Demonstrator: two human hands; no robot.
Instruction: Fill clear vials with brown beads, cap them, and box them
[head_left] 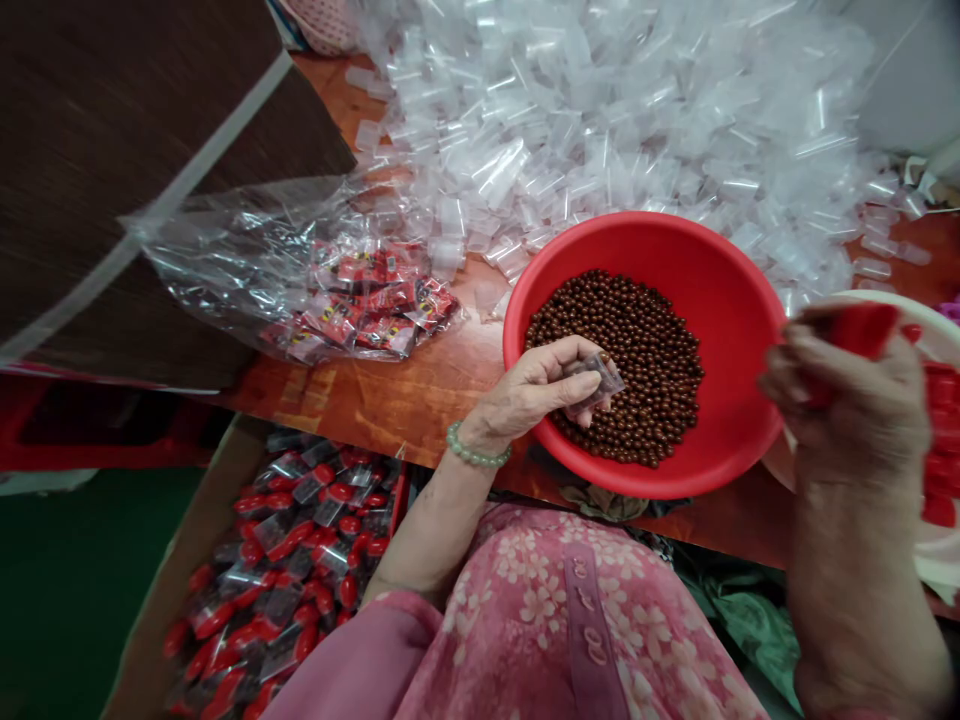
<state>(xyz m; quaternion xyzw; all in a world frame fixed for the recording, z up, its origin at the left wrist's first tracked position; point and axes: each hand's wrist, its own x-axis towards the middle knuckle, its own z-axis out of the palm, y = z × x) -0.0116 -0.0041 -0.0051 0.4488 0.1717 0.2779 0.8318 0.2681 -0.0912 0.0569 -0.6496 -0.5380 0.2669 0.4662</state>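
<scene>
Over the near left side of a red bowl (739,330), my left hand (551,385) pinches a small clear plastic container (598,385). It looks dark inside, but its contents cannot be made out. Small round brown balls (637,350) lie heaped in the bowl below. My right hand (847,370), smeared by motion, is closed around a red plastic piece (862,330) just past the bowl's right rim. Beneath that hand is a pale basin (840,300) with more red plastic pieces (941,430) in it.
Behind the bowl spreads a big pile of clear plastic containers (570,130). To the left lies a clear bag with red packets (375,300), beside a brown carton (150,150). Below the wooden table edge (360,400), a box holds many red-capped clear containers (285,570).
</scene>
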